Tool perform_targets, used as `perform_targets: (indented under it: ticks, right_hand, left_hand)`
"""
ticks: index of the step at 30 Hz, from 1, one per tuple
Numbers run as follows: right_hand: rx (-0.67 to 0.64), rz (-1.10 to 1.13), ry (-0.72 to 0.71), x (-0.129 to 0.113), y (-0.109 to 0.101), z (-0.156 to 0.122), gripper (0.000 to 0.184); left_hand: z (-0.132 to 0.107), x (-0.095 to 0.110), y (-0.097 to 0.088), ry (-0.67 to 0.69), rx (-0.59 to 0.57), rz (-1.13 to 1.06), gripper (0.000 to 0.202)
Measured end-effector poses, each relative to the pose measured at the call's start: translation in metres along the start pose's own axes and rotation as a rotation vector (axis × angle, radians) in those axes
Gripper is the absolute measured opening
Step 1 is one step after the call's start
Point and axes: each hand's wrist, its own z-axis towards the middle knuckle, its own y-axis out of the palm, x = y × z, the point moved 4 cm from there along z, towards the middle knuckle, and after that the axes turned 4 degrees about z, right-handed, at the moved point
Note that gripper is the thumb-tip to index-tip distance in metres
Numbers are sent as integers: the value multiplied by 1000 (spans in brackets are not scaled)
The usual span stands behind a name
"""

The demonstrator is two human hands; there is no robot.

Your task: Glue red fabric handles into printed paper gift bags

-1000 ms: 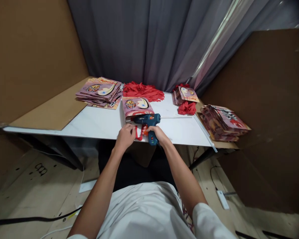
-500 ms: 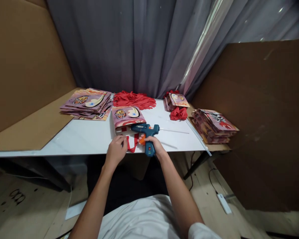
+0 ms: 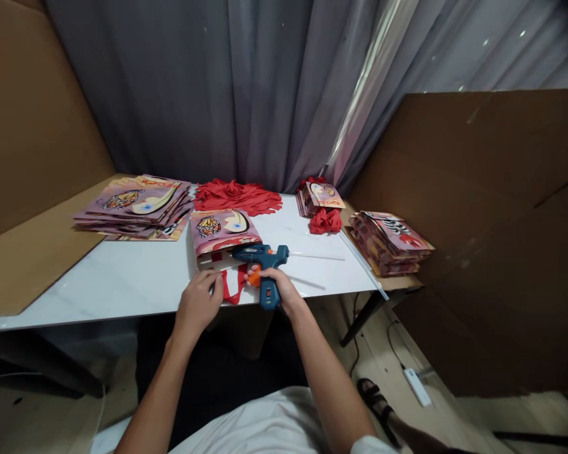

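My right hand point(image 3: 278, 287) grips a blue glue gun point(image 3: 261, 260) with an orange trigger, its nozzle pointing left over the near edge of a pink printed paper bag point(image 3: 222, 230) lying flat on the white table point(image 3: 123, 277). My left hand point(image 3: 199, 301) is closed on a red ribbon loop point(image 3: 231, 285) at the bag's open end, close to the table's front edge.
A stack of flat printed bags point(image 3: 137, 205) lies at the left, a pile of red ribbons point(image 3: 236, 195) at the back. Small bags point(image 3: 319, 197) and a red ribbon bundle point(image 3: 325, 221) sit right of centre. Another bag stack point(image 3: 390, 243) rests on the right. Cardboard panels point(image 3: 478, 208) flank the table.
The camera has tilted up and swung, so everything sits lower and further left in view. Both hands keep their hold at the bag's edge, with the glue gun in the same pose.
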Motion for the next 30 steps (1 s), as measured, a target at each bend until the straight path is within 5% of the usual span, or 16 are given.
perform_targets:
  ticks: [30]
  right_hand:
    - [-19,-5,-32,1,0,-2,31]
  left_hand:
    - [1,0,-1,-3,1,1,37]
